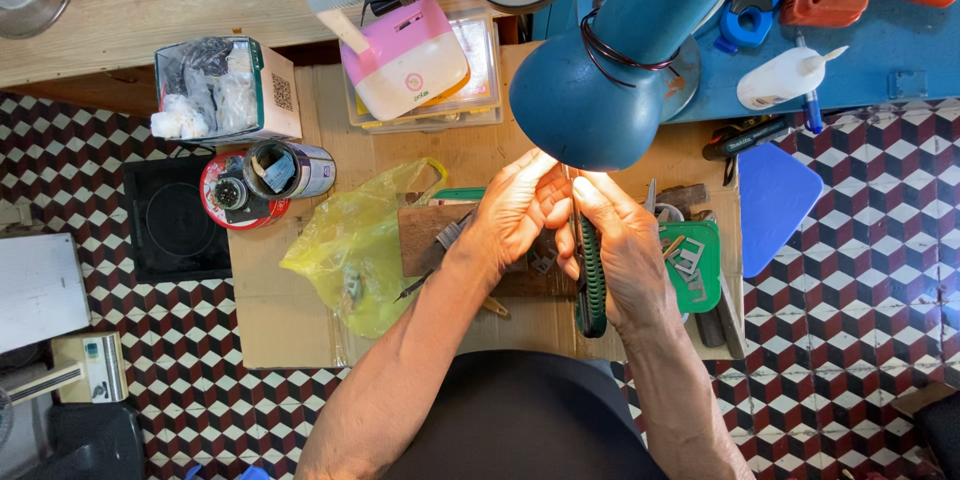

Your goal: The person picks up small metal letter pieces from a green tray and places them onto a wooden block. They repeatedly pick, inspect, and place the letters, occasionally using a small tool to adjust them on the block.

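My left hand (515,210) and my right hand (625,245) meet under the blue desk lamp (625,50), fingertips nearly touching. A tool with a black and green ribbed handle (592,280) is gripped in my right hand, pointing up toward the lamp. Fingers of my left hand pinch around something small at the tool's tip; it is hidden by the fingers and the glare. Below my hands lies a brown wooden block (425,235) on a cardboard sheet (285,315).
A yellow plastic bag (355,250) lies left of the block, a green tray (695,265) with small metal parts right of it. Behind stand a pink and white device (405,60), tins (265,180), a carton (225,90), a white glue bottle (785,78) and a blue lid (772,200).
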